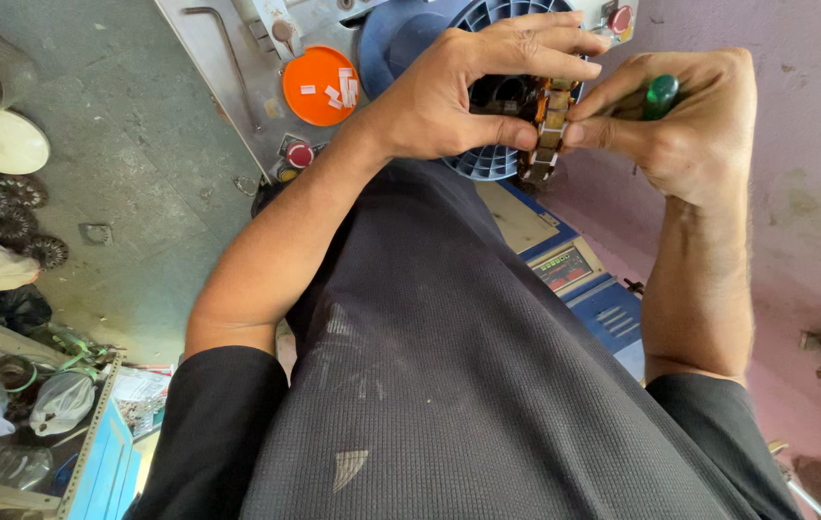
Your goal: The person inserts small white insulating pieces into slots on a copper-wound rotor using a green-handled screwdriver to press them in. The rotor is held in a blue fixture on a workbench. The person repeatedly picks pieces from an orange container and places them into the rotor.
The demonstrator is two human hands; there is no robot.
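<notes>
Two bare hands meet at the far centre of the view, above a dark ribbed shirt (449, 385); between them sits a small wound stator (543, 120), copper coils and pale metal teeth showing; the left hand (458, 91) curls closed around its left side, fingers over the top and thumb pressed underneath; the right hand (685, 120) pinches the stator's right edge with thumb and forefinger, while its other fingers stay closed on a green-handled screwdriver (661, 94) tucked into the palm. Behind the hands stands a grey machine panel (237, 67); on it, left of the stator, lies a round orange lid (321, 85) holding small white paper slips (341, 89); a red knob (299, 154) sits just below it, another red button (619, 17) at far right. Below the stator, a blue box (588, 284) carries a small rectangular display with a dark face. On the left floor lie a white disc (1, 143), dark toothed rings (6, 207) and clear plastic bags (62, 400).
</notes>
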